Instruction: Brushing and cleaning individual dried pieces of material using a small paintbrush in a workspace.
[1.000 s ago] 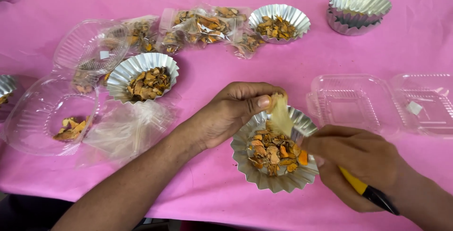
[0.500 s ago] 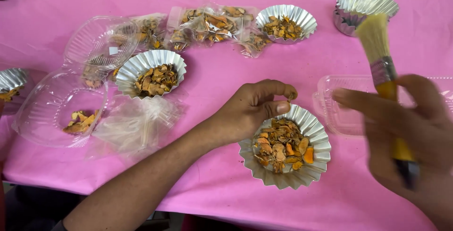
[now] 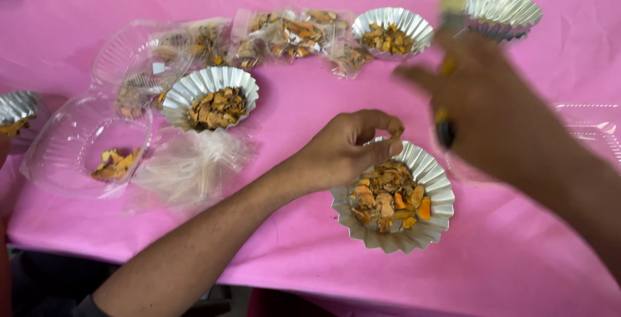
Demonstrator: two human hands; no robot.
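Where a pink cloth covers the surface (image 3: 291, 116), I count five fluted foil cups: four hold orange-brown pieces, one at far right cannot be judged. My left hand (image 3: 343, 152) pinches the near cup (image 3: 393, 195) at its rim. My right hand (image 3: 491, 107), blurred, is closed around a yellow-handled brush (image 3: 453, 6) above it.

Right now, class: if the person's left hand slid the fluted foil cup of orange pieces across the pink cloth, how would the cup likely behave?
The foil cup looks thin and pleated, so it would probably be light and dent easily where the left hand pinches its rim. It is wide and shallow, so tipping seems unlikely. The loose orange pieces might shift.
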